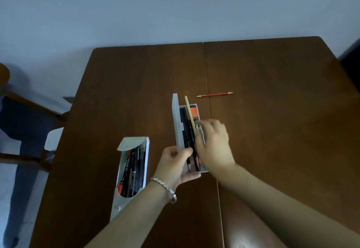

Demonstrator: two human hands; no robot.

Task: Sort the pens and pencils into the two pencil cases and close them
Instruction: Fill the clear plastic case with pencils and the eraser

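A clear plastic pencil case [178,123] lies open in the middle of the brown table [272,131], lid standing up on its left side. Dark pencils and an orange item lie inside. My left hand [175,167] grips the case's near left corner. My right hand [212,144] hovers over the case and holds a light wooden pencil [189,112] that slants up out of it. A second grey pencil case [134,167] lies open at the left, filled with pens. One red pencil [215,94] lies loose on the table beyond the clear case.
A wooden chair [29,115] stands off the table's left edge. A seam [209,111] runs down the tabletop just right of the clear case. The pale wall rises behind the table's far edge.
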